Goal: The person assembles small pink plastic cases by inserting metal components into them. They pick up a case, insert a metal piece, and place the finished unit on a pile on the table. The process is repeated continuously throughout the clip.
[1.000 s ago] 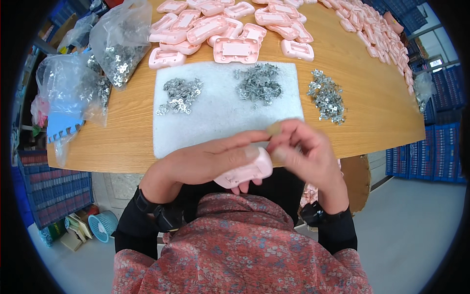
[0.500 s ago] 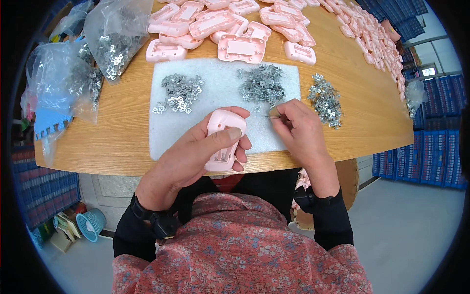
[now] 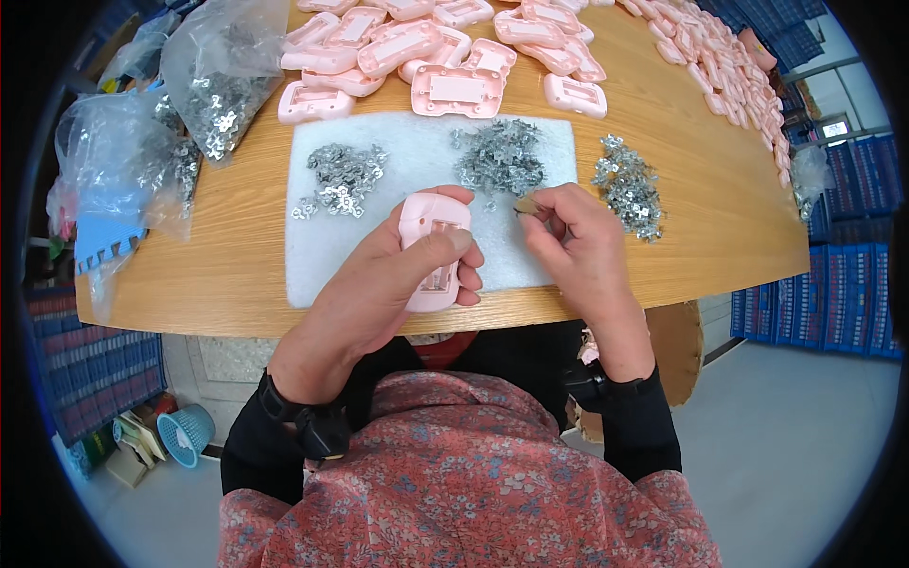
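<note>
My left hand (image 3: 379, 260) is closed round a pale pink plastic housing (image 3: 413, 227), its thumb lying across the recessed battery compartment. The housing is tilted upright above the front of a white foam mat (image 3: 402, 133). My right hand (image 3: 587, 241) is held in a pinch over the mat's right side, just below the middle pile of small metal contact plates (image 3: 500, 156). A brownish tip shows at its fingertips; what it pinches is too small to make out. Another pile of metal pieces (image 3: 346, 175) lies on the mat's left, and a third pile (image 3: 628, 189) on the wood to its right.
Several pink housings (image 3: 402, 47) are heaped behind the mat on the wooden table (image 3: 208, 275), with many more pink parts (image 3: 720, 80) along the far right. Clear plastic bags of metal pieces (image 3: 222, 99) sit at the left. Blue crates (image 3: 819, 298) stand beyond the table's right edge.
My right hand has shifted slightly up and left, still pinched. The left hand has raised the housing a little, and its compartment faces me more. The view has moved slightly.
</note>
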Motion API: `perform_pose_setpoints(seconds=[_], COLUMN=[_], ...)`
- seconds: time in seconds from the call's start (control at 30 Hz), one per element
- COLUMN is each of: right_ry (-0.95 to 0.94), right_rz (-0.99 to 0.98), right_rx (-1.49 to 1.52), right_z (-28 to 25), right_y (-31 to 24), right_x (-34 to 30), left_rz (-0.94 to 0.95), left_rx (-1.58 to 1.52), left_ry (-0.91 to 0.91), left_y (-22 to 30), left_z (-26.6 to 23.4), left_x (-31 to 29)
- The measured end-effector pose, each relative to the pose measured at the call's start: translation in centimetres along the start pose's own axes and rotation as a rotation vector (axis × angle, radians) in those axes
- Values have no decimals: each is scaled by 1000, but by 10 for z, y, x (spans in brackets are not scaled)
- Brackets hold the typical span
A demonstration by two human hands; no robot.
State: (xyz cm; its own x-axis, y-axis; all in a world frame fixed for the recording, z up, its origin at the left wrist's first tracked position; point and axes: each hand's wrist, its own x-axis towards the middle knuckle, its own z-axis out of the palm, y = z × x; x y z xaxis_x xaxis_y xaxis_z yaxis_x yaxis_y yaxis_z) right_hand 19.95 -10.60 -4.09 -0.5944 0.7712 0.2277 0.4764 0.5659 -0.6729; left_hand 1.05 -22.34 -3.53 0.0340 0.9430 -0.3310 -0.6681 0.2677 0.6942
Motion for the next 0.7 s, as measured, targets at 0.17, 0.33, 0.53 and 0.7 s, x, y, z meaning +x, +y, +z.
perform_pose_setpoints(seconds=[0.17,0.33,0.53,0.7], right_ry=[-66,-102,-115,-274], right_rz=[-117,-205,-4,294], right_rx=[107,147,221,492], right_z=[-17,-21,-19,-20], right_y=[-17,-28,-32,-28], right_x=[-2,-6,-11,-12], left_rz=[-1,51,113,120], left_rx=[71,111,155,239], left_ry=[19,-73,-34,-32], left_y=[0,-7,-11,-12], left_z=[11,13,13,11], left_x=[10,20,19,19])
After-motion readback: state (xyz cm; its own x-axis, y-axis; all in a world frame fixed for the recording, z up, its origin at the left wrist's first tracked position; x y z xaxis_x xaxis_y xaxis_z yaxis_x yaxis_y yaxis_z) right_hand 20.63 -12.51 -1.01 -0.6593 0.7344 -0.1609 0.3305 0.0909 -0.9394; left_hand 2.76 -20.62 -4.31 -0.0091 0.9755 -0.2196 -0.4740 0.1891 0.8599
